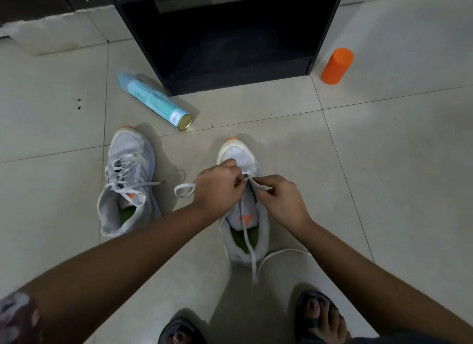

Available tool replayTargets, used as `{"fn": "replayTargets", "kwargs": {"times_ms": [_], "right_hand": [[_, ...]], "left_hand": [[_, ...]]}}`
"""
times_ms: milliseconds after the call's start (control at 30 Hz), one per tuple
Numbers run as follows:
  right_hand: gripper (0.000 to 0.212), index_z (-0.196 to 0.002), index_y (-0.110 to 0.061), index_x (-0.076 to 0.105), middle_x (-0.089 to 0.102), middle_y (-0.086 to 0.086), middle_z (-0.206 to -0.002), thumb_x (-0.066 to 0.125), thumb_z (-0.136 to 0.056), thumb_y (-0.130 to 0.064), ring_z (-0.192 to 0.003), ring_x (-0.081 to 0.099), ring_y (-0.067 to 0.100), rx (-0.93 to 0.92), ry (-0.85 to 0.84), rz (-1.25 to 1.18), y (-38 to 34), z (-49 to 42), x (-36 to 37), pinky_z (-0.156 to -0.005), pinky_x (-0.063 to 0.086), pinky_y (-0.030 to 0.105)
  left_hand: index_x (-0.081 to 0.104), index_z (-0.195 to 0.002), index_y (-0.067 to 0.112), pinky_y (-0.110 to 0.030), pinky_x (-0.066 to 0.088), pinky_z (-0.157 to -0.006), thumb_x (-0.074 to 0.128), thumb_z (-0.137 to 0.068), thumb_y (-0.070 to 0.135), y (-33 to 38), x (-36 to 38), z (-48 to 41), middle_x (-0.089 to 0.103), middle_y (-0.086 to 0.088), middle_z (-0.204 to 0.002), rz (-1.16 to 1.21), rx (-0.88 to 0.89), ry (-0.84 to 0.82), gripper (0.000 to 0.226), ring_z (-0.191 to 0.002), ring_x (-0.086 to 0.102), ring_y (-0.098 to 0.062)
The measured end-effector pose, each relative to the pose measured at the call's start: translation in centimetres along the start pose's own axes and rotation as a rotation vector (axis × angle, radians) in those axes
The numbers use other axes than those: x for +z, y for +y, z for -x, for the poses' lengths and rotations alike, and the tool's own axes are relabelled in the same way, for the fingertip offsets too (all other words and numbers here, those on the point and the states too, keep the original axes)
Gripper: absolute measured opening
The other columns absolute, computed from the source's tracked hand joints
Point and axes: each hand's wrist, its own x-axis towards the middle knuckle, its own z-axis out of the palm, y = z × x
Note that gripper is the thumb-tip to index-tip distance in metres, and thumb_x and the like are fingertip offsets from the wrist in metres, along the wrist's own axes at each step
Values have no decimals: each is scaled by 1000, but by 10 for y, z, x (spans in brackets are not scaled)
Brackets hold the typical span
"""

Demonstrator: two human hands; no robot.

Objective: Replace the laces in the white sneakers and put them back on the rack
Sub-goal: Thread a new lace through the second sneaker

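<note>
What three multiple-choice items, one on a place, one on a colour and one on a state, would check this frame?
1. Where is the blue spray can relative to the black rack?
A. inside it
B. lying on the floor by its left front corner
C. on top of it

2. What colour is the cylinder right of the rack?
A. green
B. black
C. orange

3. What are the left hand and right hand doing?
A. pinching the lace at the view's right sneaker
B. resting open
C. lifting the can

B: it lies on tiles beside that corner. C: its body is orange. A: fingers of both hands pinch the lace.
</note>
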Motion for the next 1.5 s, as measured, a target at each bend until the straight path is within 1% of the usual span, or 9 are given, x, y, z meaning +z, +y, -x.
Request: {"fn": "replayTargets", "kwargs": {"times_ms": [433, 733, 867, 1033, 1100, 1200, 1267, 1367, 1500], "right_hand": [[28, -115, -26, 69, 68, -2, -113, 58, -89, -21, -91, 66, 14, 2, 50, -102, 7, -1, 6, -83, 52, 34], [25, -111, -28, 72, 71, -5, -109, 59, -89, -24, -86, 67, 13, 6, 78, -113, 9, -2, 8, -74, 51, 29], [23, -109, -23, 72, 70, -2, -106, 57, -91, -25, -92, 64, 12, 9, 45, -135, 9, -3, 10, -81, 50, 29], [12, -86, -11, 63, 64, 4, -82, 56, -94, -15, -73, 59, 14, 299, -13, -607, 1, -12, 15, -64, 49, 22], [15, -80, -12, 57, 59, 3, -76, 54, -93, -7, -67, 54, 11, 306, 0, -645, 0, -18, 16, -59, 46, 17], [17, -85, -12, 49, 61, 7, -85, 41, -97, -4, -76, 58, 15, 318, 92, -885, -6, -20, 11, -68, 49, 20], [19, -85, -12, 44, 65, 9, -85, 34, -100, -7, -80, 65, 19, 340, 118, -1257, -6, -22, 1, -75, 55, 26], [28, -74, -15, 40, 53, 2, -58, 31, -100, -10, -57, 59, 17, 334, 150, -1576, 1, -33, -21, -73, 55, 32], [25, -77, -19, 34, 40, -5, -51, 28, -98, -7, -45, 35, 12, 317, 407, -1444, 20, -49, -60, -49, 38, 23]], "left_hand": [[66, -70, 15, -28, 38, -55, 63, -78, 23, 3, 1, 0, 56, 0, -79, 47, -72, -136, 12, -66, 58, -24], [46, -62, 24, -24, 31, -54, 62, -75, 17, 0, 9, 9, 45, 10, -71, 369, -136, 10, 21, -60, 45, -9], [47, -61, 23, -25, 32, -52, 55, -75, 25, 2, 9, 8, 45, 9, -70, 307, -104, 1, 16, -59, 48, -14], [65, -67, 17, -36, 44, -60, 49, -76, 32, 1, 10, 4, 56, 3, -72, 136, -13, 3, 24, -70, 56, -24], [68, -83, 24, -35, 39, -76, 55, -74, 37, -2, 8, 6, 61, 5, -86, 72, -50, 46, 20, -87, 54, -23], [57, -112, 27, -36, 34, -91, 62, -68, 43, -5, 3, 19, 55, 3, -112, 39, -137, 150, 47, -106, 46, -20], [52, -116, 23, -34, 32, -89, 63, -63, 42, -6, 0, 28, 52, 0, -113, 53, -196, 204, 57, -107, 44, -20], [51, -107, 17, -26, 31, -77, 64, -67, 35, -9, -7, 32, 46, 4, -98, 153, -208, 245, 46, -92, 45, -18], [41, -96, 25, -24, 33, -56, 72, -75, 25, -10, -17, 36, 45, 10, -83, 352, -329, 164, 37, -73, 48, -14]]}}
